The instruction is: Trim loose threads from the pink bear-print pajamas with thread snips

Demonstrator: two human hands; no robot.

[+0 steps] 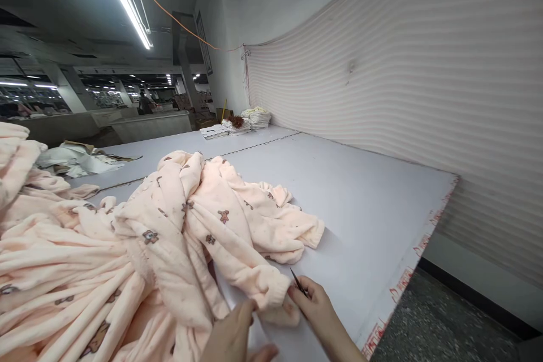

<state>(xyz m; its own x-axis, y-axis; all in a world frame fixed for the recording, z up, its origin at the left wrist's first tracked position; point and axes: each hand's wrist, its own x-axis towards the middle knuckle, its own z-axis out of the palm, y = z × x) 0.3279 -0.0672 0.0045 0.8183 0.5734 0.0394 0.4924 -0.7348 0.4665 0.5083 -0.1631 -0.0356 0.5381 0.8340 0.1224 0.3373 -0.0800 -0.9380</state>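
At the near edge, the left hand (231, 335) sits beside the end of a sleeve (252, 277), thumb up against its lower side; whether it pinches the cloth I cannot tell. The right hand (316, 306) is just right of the sleeve's cuff (279, 289), its fingers closed around a thin, dark, pointed tool (298, 281) whose tip points to the far left. The thumb of that hand meets the cuff's edge.

The sleeve belongs to a fluffy pale pink garment (169, 226) printed with brown bears, bunched to the left of and beyond the hands. A second sleeve (307, 229) lies farther off, and more pink cloth (17, 169) is heaped at far left, partly hiding white scraps (80, 158). Stacks of white sheets (254, 119) stand at the far end, well apart from the hands.

All this rests on a pale table (356, 203) with red-marked tape (401, 285) along its right edge. Striped sheeting (403, 79) covers the right wall; a tube light (125, 3) hangs at far left above a dim workroom.
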